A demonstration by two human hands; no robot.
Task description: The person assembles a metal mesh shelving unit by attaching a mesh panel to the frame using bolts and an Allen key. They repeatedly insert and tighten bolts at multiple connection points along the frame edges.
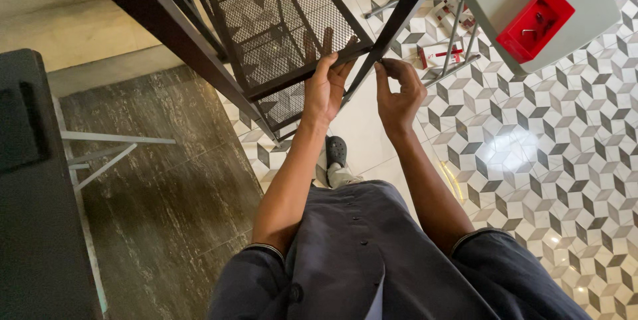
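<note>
As far as visible, both hands (359, 87) on rack corner (362, 47).

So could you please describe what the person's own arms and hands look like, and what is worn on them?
Both forearms are bare. The left hand and right hand wear no gloves, rings or watch that can be seen. Short dark grey-blue sleeves with a thin pale-edged cuff end near the elbows, part of a buttoned shirt of the same cloth.

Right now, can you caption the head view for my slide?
Left hand grips a black mesh shelf's edge; right hand pinches at the upright post.
</note>
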